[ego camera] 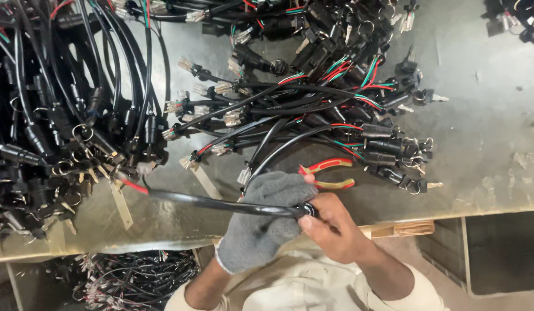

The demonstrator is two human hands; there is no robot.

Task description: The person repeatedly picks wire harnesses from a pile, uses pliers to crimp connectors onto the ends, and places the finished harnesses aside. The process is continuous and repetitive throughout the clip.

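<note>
My left hand [261, 222], in a grey knit glove, grips a black sheathed cable [197, 201] that runs leftward to red wire ends near the left pile. My bare right hand [330, 227] pinches the cable's black end piece [307, 210] just right of the glove. Both hands hover over the near edge of the grey metal bench [486, 126]. A pair of pliers with red and yellow handles [327, 174] lies on the bench just beyond my hands.
A big heap of black cable assemblies with keys and rings [53, 126] fills the left side. A second heap with red and green wires [313, 98] lies in the middle. More wire bundles [134, 279] sit below the bench at lower left.
</note>
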